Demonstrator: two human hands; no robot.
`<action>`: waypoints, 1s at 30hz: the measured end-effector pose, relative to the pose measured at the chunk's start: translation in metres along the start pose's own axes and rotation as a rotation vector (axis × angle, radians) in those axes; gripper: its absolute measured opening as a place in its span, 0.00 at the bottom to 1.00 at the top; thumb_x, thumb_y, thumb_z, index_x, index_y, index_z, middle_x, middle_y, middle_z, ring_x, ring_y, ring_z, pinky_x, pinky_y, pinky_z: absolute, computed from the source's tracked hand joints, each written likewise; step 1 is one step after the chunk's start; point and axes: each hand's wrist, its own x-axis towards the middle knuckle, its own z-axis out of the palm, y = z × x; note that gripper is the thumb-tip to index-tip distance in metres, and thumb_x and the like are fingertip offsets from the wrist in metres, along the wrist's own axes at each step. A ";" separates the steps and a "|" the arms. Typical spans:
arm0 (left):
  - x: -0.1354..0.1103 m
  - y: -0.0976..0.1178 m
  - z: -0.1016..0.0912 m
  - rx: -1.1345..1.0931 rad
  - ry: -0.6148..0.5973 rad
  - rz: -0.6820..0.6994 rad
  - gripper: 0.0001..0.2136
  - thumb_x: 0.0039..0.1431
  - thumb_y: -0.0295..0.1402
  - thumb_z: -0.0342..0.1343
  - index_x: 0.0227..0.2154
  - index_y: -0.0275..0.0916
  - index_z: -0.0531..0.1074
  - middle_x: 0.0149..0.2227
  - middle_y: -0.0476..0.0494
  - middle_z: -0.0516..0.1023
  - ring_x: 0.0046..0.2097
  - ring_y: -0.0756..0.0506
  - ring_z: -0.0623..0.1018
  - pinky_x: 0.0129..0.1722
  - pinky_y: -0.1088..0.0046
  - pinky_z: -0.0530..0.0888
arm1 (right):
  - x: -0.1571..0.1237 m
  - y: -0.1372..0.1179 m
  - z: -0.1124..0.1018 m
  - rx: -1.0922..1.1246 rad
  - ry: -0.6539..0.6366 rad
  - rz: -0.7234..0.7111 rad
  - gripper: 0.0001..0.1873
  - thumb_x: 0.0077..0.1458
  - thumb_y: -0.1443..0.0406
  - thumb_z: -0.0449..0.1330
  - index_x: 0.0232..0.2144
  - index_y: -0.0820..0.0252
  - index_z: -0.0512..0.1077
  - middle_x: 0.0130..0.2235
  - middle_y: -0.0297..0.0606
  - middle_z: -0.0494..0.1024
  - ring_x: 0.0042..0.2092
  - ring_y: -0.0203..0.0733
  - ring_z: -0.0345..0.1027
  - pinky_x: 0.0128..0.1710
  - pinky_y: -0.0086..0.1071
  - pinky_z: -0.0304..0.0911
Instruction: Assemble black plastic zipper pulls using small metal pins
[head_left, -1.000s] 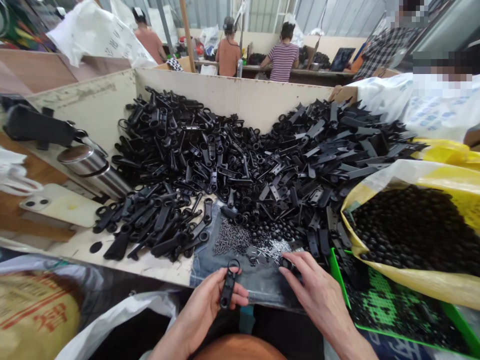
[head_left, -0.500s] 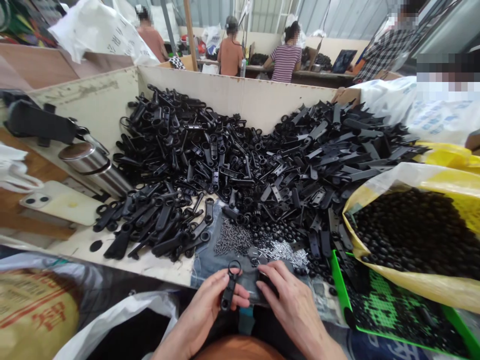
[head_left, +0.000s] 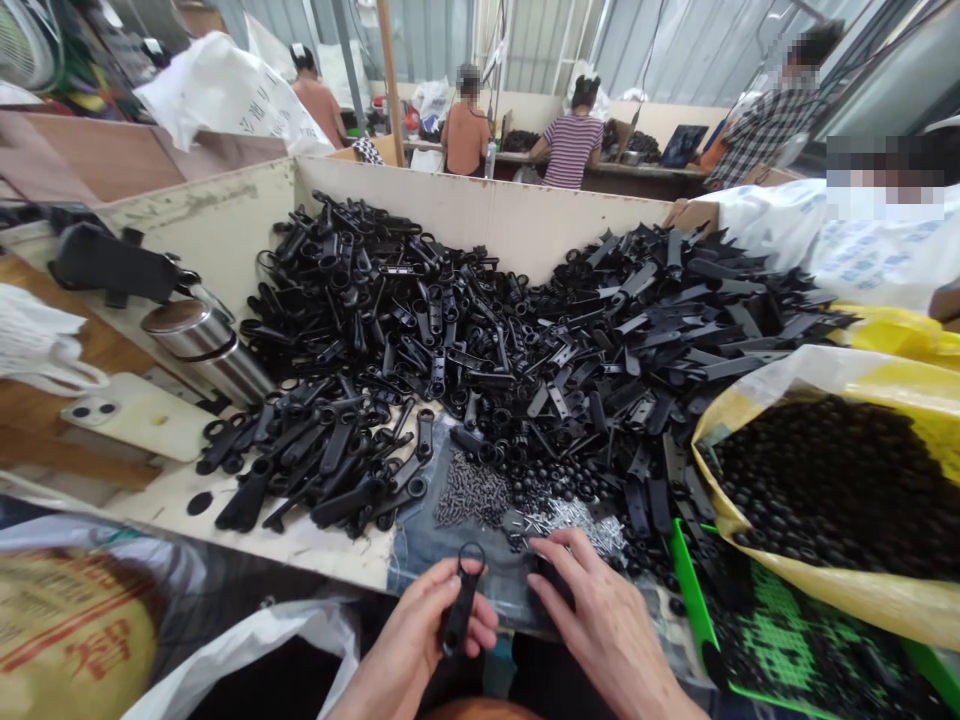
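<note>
My left hand (head_left: 424,630) is closed around a long black plastic part (head_left: 461,600) with a ring at its top end, held upright at the table's near edge. My right hand (head_left: 600,620) lies just right of it, fingers curled over a dark cloth (head_left: 427,545); what it holds under the fingertips is hidden. Just beyond my fingers lie a small heap of dark screws (head_left: 469,492), silver pins (head_left: 570,515) and small black caps (head_left: 547,480). A large heap of black plastic parts (head_left: 480,340) fills the table behind them.
A steel flask (head_left: 202,345) and a white phone (head_left: 135,412) lie at the left. A yellow bag of small black pieces (head_left: 832,480) and a green crate (head_left: 787,625) stand at the right. A board wall (head_left: 480,210) backs the table. Other people work far behind.
My right hand has drawn left from the pins toward the part in my left hand. The view has tilted slightly, so both hands sit lower in the frame.
</note>
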 end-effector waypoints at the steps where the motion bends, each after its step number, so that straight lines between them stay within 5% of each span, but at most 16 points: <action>1: -0.001 0.000 -0.002 0.021 0.002 0.015 0.19 0.61 0.44 0.60 0.48 0.36 0.73 0.32 0.40 0.83 0.32 0.45 0.79 0.35 0.71 0.70 | 0.002 -0.001 -0.001 0.015 -0.005 -0.004 0.14 0.71 0.62 0.47 0.49 0.51 0.71 0.46 0.38 0.76 0.36 0.39 0.79 0.34 0.30 0.74; 9: -0.014 0.009 -0.013 0.138 0.100 0.139 0.21 0.52 0.41 0.68 0.46 0.37 0.73 0.27 0.48 0.78 0.27 0.49 0.73 0.30 0.74 0.67 | 0.046 -0.028 0.010 0.122 -0.076 -0.089 0.11 0.70 0.67 0.51 0.44 0.53 0.74 0.41 0.36 0.78 0.39 0.41 0.78 0.38 0.31 0.70; 14: -0.014 0.005 -0.018 0.225 0.187 0.168 0.25 0.48 0.48 0.71 0.42 0.40 0.70 0.23 0.56 0.71 0.23 0.52 0.67 0.28 0.75 0.68 | 0.063 -0.041 0.022 0.066 -0.123 -0.127 0.09 0.67 0.69 0.55 0.42 0.53 0.75 0.40 0.35 0.78 0.38 0.41 0.77 0.37 0.30 0.70; 19: -0.015 0.003 -0.029 0.364 0.234 0.185 0.26 0.49 0.56 0.67 0.35 0.41 0.66 0.20 0.60 0.65 0.19 0.56 0.61 0.22 0.79 0.60 | 0.044 -0.021 0.003 0.049 -0.011 -0.099 0.14 0.71 0.62 0.49 0.43 0.53 0.74 0.41 0.38 0.79 0.39 0.41 0.78 0.37 0.31 0.73; 24: -0.017 0.011 -0.020 0.474 0.180 0.139 0.31 0.60 0.58 0.56 0.57 0.43 0.61 0.16 0.61 0.64 0.16 0.55 0.56 0.18 0.78 0.53 | 0.006 0.009 -0.006 -0.024 0.079 -0.053 0.17 0.72 0.53 0.46 0.47 0.50 0.72 0.43 0.37 0.78 0.34 0.39 0.80 0.30 0.30 0.75; 30: -0.007 0.016 0.001 0.447 0.100 0.248 0.30 0.60 0.58 0.55 0.55 0.39 0.70 0.31 0.48 0.76 0.21 0.54 0.66 0.25 0.74 0.63 | -0.006 0.021 0.004 -0.028 0.095 -0.116 0.20 0.73 0.55 0.44 0.48 0.49 0.74 0.42 0.38 0.80 0.36 0.40 0.82 0.31 0.28 0.77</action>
